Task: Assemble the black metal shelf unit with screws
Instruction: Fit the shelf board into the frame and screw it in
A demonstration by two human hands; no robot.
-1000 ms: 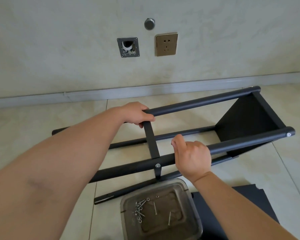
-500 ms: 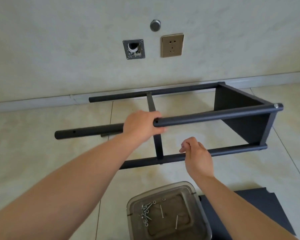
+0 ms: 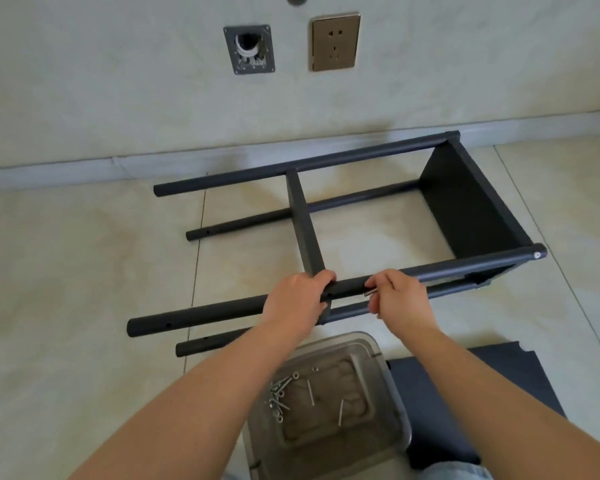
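Note:
The black metal shelf unit (image 3: 465,202) lies on its side on the tiled floor, with four round posts, a cross bar (image 3: 303,223) and one panel at its right end. My left hand (image 3: 297,303) grips the near upper post (image 3: 205,311) where the cross bar meets it. My right hand (image 3: 400,296) pinches a small silver screw (image 3: 369,292) against that post, just right of a screw hole. A fitted screw head (image 3: 537,255) shows at the post's right end.
A clear plastic tray (image 3: 392,382) with several loose screws and washers (image 3: 281,393) sits on the floor in front of me. A loose black panel (image 3: 482,386) lies to its right. The wall with a socket (image 3: 334,41) stands close behind the frame.
The frame has been rolled over on the floor. My left hand has followed the post to the cross-bar joint, and my right hand has brought the screw up against the post.

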